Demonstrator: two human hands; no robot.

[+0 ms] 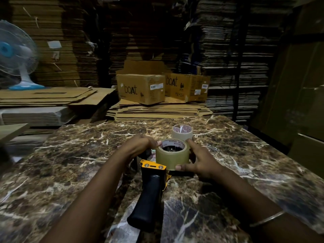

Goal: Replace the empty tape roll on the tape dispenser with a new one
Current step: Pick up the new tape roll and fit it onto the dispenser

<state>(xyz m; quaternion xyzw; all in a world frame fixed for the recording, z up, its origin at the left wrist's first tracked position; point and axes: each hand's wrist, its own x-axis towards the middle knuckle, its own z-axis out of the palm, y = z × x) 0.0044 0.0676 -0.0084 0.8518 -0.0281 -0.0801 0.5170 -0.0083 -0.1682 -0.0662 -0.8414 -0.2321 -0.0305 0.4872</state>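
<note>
Two tape rolls and one tape dispenser (152, 181) lie on the marble table (70, 163). The full tan roll (172, 154) sits on the yellow-and-black dispenser at centre, left hand (140, 146) and right hand (201, 163) fingers clamped on it. The paler second roll (182, 131) stands at 1 o'clock.

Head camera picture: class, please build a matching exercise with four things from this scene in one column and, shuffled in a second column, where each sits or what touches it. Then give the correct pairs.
Things:
1. tape roll
2. second roll
3. dispenser handle
4. fan

Places or states:
A. stands on flattened cardboard, far left
B. held between the left hand and the right hand
C. stands alone on the marble table, behind the hands
D. black, points toward the camera, untouched

Pairs: 1-B, 2-C, 3-D, 4-A
</note>
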